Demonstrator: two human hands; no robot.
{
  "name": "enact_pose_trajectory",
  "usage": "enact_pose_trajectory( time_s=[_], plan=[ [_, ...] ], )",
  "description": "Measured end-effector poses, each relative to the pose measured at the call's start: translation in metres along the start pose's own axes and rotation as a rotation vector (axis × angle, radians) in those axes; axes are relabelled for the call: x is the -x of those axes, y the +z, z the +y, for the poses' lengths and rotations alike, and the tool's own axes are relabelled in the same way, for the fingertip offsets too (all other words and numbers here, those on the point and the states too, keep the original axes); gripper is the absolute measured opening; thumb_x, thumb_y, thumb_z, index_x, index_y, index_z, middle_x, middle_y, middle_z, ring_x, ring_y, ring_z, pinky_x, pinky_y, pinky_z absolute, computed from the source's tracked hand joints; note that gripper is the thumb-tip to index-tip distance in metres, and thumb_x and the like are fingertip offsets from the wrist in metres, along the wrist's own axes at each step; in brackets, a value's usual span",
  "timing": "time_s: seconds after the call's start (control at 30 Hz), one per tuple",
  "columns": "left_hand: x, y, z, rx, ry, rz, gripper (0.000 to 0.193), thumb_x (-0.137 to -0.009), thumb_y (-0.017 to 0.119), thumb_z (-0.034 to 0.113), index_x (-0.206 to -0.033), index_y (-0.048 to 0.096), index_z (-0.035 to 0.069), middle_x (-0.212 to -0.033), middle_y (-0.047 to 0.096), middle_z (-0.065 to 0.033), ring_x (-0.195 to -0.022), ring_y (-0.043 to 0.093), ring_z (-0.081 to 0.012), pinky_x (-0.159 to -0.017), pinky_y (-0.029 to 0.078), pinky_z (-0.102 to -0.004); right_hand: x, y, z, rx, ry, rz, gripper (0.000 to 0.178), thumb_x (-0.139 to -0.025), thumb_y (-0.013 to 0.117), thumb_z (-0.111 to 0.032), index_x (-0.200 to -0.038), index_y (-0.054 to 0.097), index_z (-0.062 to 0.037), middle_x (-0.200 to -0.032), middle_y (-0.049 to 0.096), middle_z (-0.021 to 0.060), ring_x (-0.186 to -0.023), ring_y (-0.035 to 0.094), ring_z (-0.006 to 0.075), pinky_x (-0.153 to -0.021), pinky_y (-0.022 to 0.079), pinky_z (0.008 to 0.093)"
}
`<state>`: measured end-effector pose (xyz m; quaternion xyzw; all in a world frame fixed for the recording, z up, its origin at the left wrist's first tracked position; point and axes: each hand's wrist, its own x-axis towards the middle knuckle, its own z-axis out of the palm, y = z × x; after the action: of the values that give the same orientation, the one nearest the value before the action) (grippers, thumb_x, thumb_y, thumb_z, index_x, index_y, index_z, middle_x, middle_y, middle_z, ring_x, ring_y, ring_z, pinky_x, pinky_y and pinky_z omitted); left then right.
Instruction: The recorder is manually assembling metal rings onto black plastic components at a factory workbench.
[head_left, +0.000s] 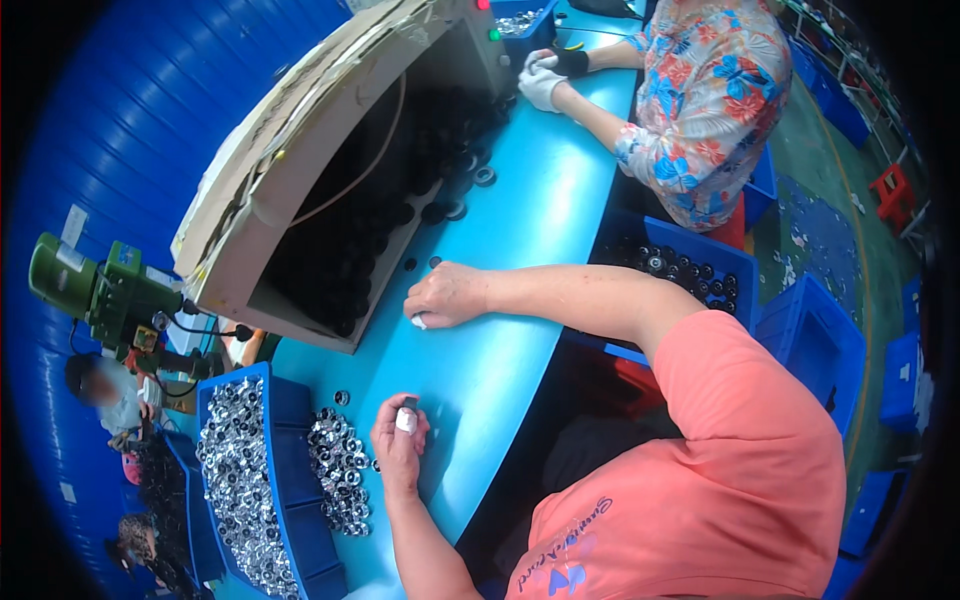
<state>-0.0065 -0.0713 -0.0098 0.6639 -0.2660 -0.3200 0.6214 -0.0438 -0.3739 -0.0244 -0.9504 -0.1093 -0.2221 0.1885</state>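
My left hand (400,442), with white wrapping on its thumb, is closed in a pinch around a small dark grey piece (411,402) held above the blue tabletop. Just left of it lies a loose pile of shiny metal ring-like parts (340,470). Farther along the table, my right hand (447,296) is curled closed, knuckles up, low over the surface; a bit of white shows at a fingertip. What it holds, if anything, is hidden. Two small black discs (435,261) lie close beyond it.
A blue bin (265,385) full of shiny parts stands at left. An open-fronted box (395,250) with many black round parts borders the table's far side. A co-worker's gloved hands (542,82) rest at the far end. A blue crate (752,265) holds dark parts; a green machine (85,285) stands left.
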Motion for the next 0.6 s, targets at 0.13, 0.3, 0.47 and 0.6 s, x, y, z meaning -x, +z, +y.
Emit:
enact_pose_trajectory(
  time_s=[0.13, 0.3, 0.47, 0.6],
  plan=[
    [0.0, 0.003, 0.004, 0.01, 0.009, -0.009, 0.039, -0.099, 0.064, 0.04, -0.114, 0.063, 0.004, -0.078, 0.061, -0.0031, -0.055, 0.046, -0.0044, -0.046, 0.032, -0.0191, -0.006, -0.007, 0.015, -0.092, 0.062, 0.278, 0.019, -0.086, 0.068, -0.027, -0.097, 0.073, -0.0122, -0.091, 0.07, 0.0091, -0.089, 0.069, 0.0304, -0.079, 0.055, 0.0457],
    [0.0, -0.001, -0.005, 0.019, 0.002, 0.015, 0.039, -0.1, 0.064, 0.04, -0.115, 0.063, 0.004, -0.078, 0.061, -0.0027, -0.056, 0.046, -0.0044, -0.046, 0.031, -0.019, -0.054, -0.061, 0.053, 0.259, 0.247, 0.461, 0.03, -0.087, 0.067, -0.037, -0.104, 0.075, -0.0137, -0.108, 0.066, 0.0094, -0.11, 0.058, 0.0304, -0.09, 0.047, 0.0465],
    [-0.005, 0.001, -0.004, 0.019, 0.004, -0.001, 0.037, -0.102, 0.06, 0.039, -0.114, 0.062, 0.004, -0.076, 0.059, -0.0026, -0.054, 0.045, -0.0046, -0.044, 0.03, -0.0189, -0.107, -0.082, 0.097, 0.347, 0.498, 0.306, 0.048, -0.096, 0.057, -0.05, -0.133, 0.065, -0.0203, -0.137, 0.059, 0.0108, -0.131, 0.051, 0.0309, -0.106, 0.041, 0.048],
    [-0.007, 0.0, -0.001, 0.0, 0.002, -0.011, 0.042, -0.103, 0.058, 0.043, -0.117, 0.061, 0.003, -0.075, 0.058, -0.0033, -0.053, 0.044, -0.0057, -0.044, 0.029, -0.0197, -0.134, -0.092, 0.109, 0.287, 0.597, 0.176, 0.05, -0.098, 0.053, -0.051, -0.135, 0.063, -0.0191, -0.139, 0.059, 0.0122, -0.136, 0.049, 0.0317, -0.109, 0.041, 0.0511]
  ],
)
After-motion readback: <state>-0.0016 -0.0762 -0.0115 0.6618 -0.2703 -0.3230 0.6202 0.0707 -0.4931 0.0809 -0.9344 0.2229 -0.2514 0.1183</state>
